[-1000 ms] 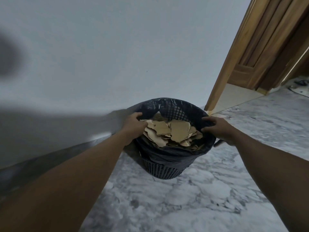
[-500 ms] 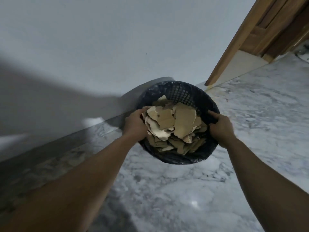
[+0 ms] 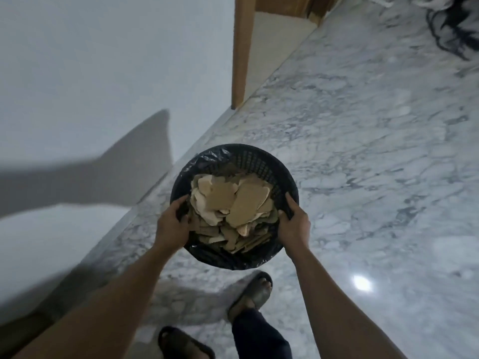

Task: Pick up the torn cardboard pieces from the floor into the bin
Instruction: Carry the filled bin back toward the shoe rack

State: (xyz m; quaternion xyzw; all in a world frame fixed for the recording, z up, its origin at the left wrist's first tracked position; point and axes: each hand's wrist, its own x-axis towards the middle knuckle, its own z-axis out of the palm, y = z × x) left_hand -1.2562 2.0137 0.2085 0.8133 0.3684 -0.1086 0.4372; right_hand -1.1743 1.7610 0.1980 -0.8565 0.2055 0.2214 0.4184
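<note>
A round black mesh bin [image 3: 261, 161] lined with a black plastic bag is held up in front of me, seen from above. It is heaped with several torn tan cardboard pieces [image 3: 233, 206]. My left hand [image 3: 172, 224] grips the bin's left rim, fingers curled over the edge. My right hand [image 3: 294, 221] grips the right rim, thumb on the outside. No cardboard pieces show on the visible floor.
Grey-white marble floor [image 3: 375, 151] spreads to the right. A pale wall [image 3: 90, 73] runs along the left, ending at a wooden door frame [image 3: 239, 53]. My sandalled feet [image 3: 252, 294] are below the bin. A dark tangled object [image 3: 456, 24] lies at the top right.
The view has tilted down and my feet have come into sight. The bin, held by both hands throughout, now appears from straight above and closer to me.
</note>
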